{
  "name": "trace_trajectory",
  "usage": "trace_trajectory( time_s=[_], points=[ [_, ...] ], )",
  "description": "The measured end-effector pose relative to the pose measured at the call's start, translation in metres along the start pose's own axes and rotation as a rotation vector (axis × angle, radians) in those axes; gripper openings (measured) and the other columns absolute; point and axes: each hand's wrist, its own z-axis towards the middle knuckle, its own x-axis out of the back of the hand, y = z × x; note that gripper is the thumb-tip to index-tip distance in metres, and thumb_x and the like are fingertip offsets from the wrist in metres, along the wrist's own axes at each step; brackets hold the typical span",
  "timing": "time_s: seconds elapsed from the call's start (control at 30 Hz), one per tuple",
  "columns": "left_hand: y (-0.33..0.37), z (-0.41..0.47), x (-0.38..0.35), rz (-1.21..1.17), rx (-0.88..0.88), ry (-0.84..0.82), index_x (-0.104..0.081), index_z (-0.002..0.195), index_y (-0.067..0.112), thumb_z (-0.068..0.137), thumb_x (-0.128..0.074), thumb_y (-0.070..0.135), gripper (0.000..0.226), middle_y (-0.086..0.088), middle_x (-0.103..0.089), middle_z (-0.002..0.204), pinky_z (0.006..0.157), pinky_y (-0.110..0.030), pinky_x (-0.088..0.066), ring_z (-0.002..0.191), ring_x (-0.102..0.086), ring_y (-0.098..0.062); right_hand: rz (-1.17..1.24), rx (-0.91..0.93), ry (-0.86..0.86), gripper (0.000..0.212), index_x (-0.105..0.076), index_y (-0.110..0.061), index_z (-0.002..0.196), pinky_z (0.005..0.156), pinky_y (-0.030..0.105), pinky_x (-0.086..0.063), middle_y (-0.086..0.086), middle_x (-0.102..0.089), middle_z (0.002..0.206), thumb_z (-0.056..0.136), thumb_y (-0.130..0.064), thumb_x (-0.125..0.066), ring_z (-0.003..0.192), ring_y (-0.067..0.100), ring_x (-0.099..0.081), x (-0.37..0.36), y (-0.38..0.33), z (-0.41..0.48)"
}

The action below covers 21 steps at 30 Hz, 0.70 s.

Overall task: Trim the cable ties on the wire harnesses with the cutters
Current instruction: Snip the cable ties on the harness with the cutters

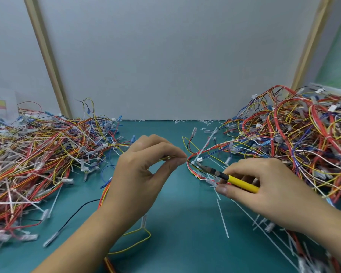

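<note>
My left hand (144, 170) pinches a wire harness (193, 170) of red, yellow and white wires between thumb and fingertips, just above the green mat. My right hand (264, 186) grips the yellow-handled cutters (230, 180). The dark jaws of the cutters point left and sit at a white cable tie (202, 149) on that harness. The tie's long tail sticks up and to the right. I cannot make out whether the jaws touch the tie.
A big tangle of harnesses (37, 158) fills the left side, another pile (295, 138) the right. Cut white tie tails (222, 219) lie scattered on the green mat (175, 233). A grey panel wall (165, 66) stands behind.
</note>
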Motion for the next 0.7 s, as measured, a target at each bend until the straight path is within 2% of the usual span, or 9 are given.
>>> trace_trajectory(
  time_s=[0.27,0.53,0.63,0.7],
  points=[
    [0.0013,-0.0011,-0.0006,0.012,-0.001,-0.013,-0.076,0.088,0.019,0.087,-0.071,0.021,0.007,0.01,-0.065,0.088,0.074,-0.034,-0.051,0.085,-0.063,-0.015,-0.011,0.012,0.014,0.045,-0.066,-0.036,0.083,0.058,0.038,-0.051,-0.013,-0.065,0.073,0.077,-0.077,-0.05,0.066,0.012,-0.06,-0.0009,0.0014,-0.0001],
    [0.0017,-0.0011,-0.001,0.016,0.005,-0.015,-0.076,0.088,0.02,0.087,-0.071,0.022,0.006,0.011,-0.065,0.089,0.074,-0.037,-0.051,0.086,-0.064,-0.017,-0.04,-0.006,0.036,0.043,-0.062,-0.024,0.073,0.05,0.033,-0.033,-0.002,-0.05,0.053,0.082,-0.066,-0.06,0.051,0.018,-0.044,-0.0033,0.0019,-0.0013],
    [0.0002,-0.0009,-0.0006,0.016,0.014,-0.004,-0.076,0.088,0.019,0.087,-0.07,0.022,0.007,0.011,-0.065,0.088,0.074,-0.035,-0.051,0.085,-0.064,-0.017,-0.005,-0.009,0.058,0.047,-0.051,-0.021,0.065,0.049,0.033,-0.029,-0.004,-0.041,0.05,0.082,-0.063,-0.062,0.047,0.013,-0.035,-0.005,0.0017,-0.0015],
    [-0.0008,-0.0007,-0.0005,0.012,0.024,-0.009,-0.076,0.087,0.019,0.088,-0.07,0.022,0.006,0.011,-0.064,0.087,0.074,-0.033,-0.051,0.084,-0.063,-0.016,0.024,-0.011,0.08,0.046,-0.051,-0.021,0.065,0.048,0.029,-0.028,-0.005,-0.042,0.049,0.082,-0.063,-0.064,0.046,0.01,-0.035,-0.0063,0.0021,-0.0018]
  ],
)
